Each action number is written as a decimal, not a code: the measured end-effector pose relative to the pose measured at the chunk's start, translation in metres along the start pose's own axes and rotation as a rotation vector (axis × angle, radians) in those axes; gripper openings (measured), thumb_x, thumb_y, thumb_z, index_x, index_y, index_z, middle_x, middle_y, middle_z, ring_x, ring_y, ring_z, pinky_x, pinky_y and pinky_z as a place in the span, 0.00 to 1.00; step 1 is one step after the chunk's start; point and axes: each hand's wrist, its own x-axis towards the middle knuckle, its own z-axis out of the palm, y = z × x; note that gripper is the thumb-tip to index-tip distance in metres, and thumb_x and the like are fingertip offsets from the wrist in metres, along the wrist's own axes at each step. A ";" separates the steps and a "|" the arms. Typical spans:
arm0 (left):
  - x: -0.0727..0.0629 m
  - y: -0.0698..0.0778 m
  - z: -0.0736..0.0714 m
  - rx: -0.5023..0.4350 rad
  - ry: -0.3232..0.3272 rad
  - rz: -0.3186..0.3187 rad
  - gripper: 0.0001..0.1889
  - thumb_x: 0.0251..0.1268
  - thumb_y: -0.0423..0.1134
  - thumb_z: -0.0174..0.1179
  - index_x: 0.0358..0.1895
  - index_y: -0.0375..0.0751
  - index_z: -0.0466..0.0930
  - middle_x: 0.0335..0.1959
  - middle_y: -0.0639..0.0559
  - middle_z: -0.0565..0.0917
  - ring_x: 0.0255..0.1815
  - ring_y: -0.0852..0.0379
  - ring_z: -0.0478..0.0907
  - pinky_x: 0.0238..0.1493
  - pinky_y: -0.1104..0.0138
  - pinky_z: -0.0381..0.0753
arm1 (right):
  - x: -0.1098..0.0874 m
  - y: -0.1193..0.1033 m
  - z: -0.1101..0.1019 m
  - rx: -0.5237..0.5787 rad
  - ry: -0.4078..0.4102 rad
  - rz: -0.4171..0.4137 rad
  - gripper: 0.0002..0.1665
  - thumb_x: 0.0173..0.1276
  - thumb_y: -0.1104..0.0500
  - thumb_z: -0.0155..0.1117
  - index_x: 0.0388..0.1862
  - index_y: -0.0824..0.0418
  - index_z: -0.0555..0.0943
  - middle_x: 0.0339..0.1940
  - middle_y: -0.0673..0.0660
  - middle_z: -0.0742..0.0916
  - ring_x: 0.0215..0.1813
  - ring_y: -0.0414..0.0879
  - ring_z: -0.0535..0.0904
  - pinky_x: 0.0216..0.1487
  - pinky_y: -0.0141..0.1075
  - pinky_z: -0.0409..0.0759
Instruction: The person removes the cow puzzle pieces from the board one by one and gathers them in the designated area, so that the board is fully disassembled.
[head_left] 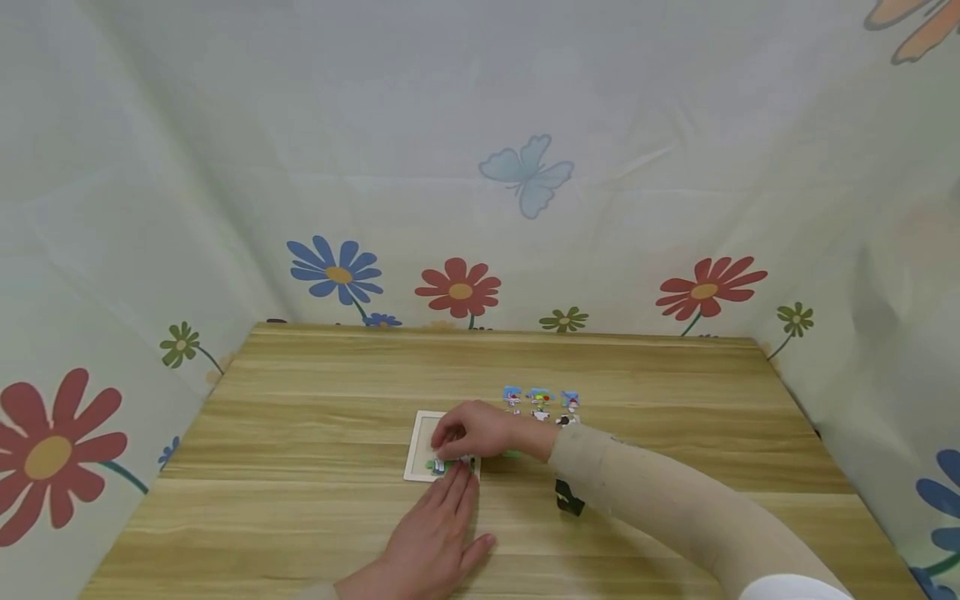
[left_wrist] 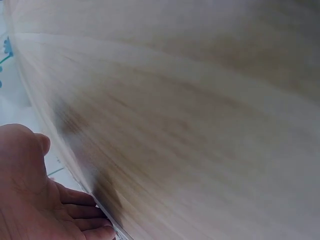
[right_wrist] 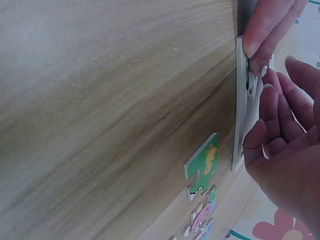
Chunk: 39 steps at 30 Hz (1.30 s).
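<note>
A light wooden puzzle tray [head_left: 412,454] lies on the table, with green and white puzzle pieces [head_left: 438,468] along its near edge. My left hand [head_left: 435,533] lies flat with straight fingers, and its fingertips press on the pieces at that edge. Over the tray my right hand [head_left: 480,429] is loosely curled, its fingertips close to the same pieces. In the right wrist view, the right hand [right_wrist: 287,125] shows its thumb apart from the fingers and nothing seen between them. The left fingers [right_wrist: 265,30] touch a piece inside the tray [right_wrist: 239,100]. The right hand hides part of the tray.
Several loose puzzle pieces [head_left: 540,395] lie right of the tray, some under the right forearm. A green piece [right_wrist: 202,165] shows near the tray. Some black object [head_left: 568,497] sits beneath the right forearm. Flowered cloth [head_left: 600,208] surrounds the wooden table [head_left: 300,400].
</note>
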 end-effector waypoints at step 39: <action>-0.001 -0.001 -0.004 -0.043 -0.040 -0.006 0.39 0.84 0.62 0.48 0.75 0.25 0.71 0.77 0.30 0.71 0.80 0.40 0.68 0.75 0.51 0.75 | -0.012 -0.006 -0.040 -0.135 0.085 -0.071 0.08 0.82 0.57 0.65 0.47 0.56 0.90 0.41 0.46 0.87 0.44 0.38 0.79 0.53 0.31 0.81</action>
